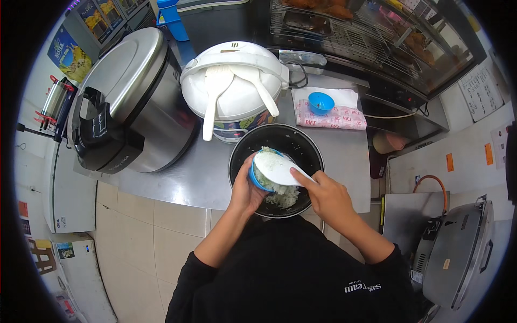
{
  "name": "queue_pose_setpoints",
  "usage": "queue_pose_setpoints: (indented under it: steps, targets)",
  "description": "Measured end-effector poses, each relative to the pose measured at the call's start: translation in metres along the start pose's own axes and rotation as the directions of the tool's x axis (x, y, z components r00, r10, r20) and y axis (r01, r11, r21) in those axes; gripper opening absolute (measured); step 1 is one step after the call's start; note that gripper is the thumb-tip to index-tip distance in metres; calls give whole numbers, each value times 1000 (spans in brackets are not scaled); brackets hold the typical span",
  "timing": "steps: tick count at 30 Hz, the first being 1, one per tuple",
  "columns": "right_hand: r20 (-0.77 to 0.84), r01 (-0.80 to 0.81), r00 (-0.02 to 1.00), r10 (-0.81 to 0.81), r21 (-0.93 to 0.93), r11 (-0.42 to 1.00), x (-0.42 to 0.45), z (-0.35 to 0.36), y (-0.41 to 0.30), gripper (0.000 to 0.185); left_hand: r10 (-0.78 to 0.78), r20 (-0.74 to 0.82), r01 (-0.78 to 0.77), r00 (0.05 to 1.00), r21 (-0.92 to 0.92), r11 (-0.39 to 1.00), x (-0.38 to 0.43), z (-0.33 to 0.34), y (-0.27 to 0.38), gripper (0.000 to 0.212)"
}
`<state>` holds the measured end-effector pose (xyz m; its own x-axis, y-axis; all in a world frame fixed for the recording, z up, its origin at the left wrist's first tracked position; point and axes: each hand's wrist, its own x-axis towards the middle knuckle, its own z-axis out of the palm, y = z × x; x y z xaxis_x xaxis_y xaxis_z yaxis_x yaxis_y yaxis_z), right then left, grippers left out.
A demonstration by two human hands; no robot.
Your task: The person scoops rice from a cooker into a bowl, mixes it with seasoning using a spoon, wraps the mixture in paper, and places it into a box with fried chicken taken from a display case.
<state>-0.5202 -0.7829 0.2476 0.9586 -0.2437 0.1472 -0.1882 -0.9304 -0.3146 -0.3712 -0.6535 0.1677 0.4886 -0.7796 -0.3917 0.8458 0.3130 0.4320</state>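
My left hand [247,189] grips a small blue bowl [253,176], tilted over a dark round pot [235,149] at the table's front edge. Rice [284,196] fills the bowl and lies in the pot beneath it. In my right hand [329,196] is a white rice paddle [274,166], its broad blade over the rice at the bowl's mouth. Two more white paddles [218,95] rest on the lid of a white rice cooker [198,99] behind the pot. Another blue bowl [321,103] stands on a stack of printed wrapping paper [331,117], back right of the pot.
A large steel rice cooker [161,117] with a black latch stands at the left of the steel table [190,189]. Behind the table on the right is a glass display case [363,44] with fried food on racks. A cable [303,76] lies near the white cooker.
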Motion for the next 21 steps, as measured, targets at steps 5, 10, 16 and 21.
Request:
queue_pose_setpoints:
  steps: [5,10,16,21]
  targets:
    - [72,-58,996,58,1,998,6,-2,0,58,-65,-32,64,997,-43,997,0,7,0,44]
    - [-118,-106,980,161,374,921,6,7,16,56,-36,-62,25,997,-170,985,6,1,-3,49]
    - [107,-154,985,136,187,970,-2,14,0,50,-76,-132,39,988,-264,964,8,15,0,48]
    - [239,-377,924,299,699,607,-13,33,18,53,43,-104,-76,994,-346,935,16,6,-4,46]
